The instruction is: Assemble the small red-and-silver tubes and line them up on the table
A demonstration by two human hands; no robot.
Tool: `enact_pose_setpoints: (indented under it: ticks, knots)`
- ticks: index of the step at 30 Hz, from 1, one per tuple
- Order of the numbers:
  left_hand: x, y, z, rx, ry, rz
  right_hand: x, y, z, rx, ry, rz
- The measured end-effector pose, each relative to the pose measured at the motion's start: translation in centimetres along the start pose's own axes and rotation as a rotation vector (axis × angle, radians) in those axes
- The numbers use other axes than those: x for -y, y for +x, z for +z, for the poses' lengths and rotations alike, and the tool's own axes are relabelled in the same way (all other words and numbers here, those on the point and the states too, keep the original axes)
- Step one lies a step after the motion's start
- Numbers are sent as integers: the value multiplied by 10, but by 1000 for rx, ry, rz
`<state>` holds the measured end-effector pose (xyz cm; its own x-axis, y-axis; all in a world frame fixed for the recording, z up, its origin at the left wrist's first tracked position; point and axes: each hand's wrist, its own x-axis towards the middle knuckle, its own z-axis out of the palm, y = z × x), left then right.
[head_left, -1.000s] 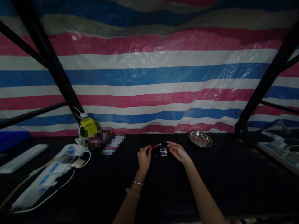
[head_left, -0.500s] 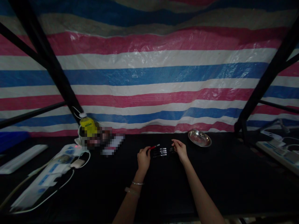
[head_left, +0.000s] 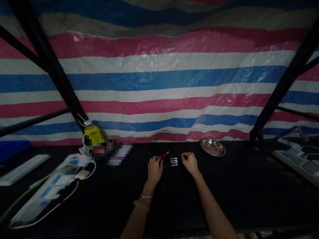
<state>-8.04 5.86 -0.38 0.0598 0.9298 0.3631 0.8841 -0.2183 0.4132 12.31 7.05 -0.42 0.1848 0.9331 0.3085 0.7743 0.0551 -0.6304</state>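
Observation:
My left hand point(head_left: 155, 167) is closed round a red pen-like stick point(head_left: 164, 155) with a silvery tip that points up and to the right. Several dark sticks with shiny ends point(head_left: 173, 161) lie side by side on the black table point(head_left: 174, 199), between my hands. My right hand point(head_left: 189, 162) is just right of them, its fingers curled and the thumb and forefinger close together. Whatever those fingers may hold is hidden or too small to name. Bracelets circle my left wrist.
A round metal dish point(head_left: 212, 147) stands to the right, near the striped sheet point(head_left: 159, 79). At the left are a yellow bottle point(head_left: 94, 134), a power strip point(head_left: 53, 187) with cables, and a white bar point(head_left: 25, 170). Another power strip point(head_left: 296, 166) is at the far right.
My left hand has shifted slightly right, and the red stick is tilted more steeply. My right hand has moved slightly left and down, with its fingers more curled.

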Motion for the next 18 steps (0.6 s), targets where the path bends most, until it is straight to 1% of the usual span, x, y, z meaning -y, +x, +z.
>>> enact_pose_setpoints:
  ticks: [4, 8, 12, 18]
  knots:
    - [-5, -2, 0, 54, 25, -16, 4, -2, -4, 39, -60, 63]
    - [-7, -3, 0, 92, 0, -14, 5, -2, -5, 49, -55, 101]
    - [-6, -5, 2, 128, -22, 46, 5, -3, -2, 43, -37, 102]
    - [-6, -4, 4, 152, -45, 55, 3, -4, 2, 24, -67, 67]
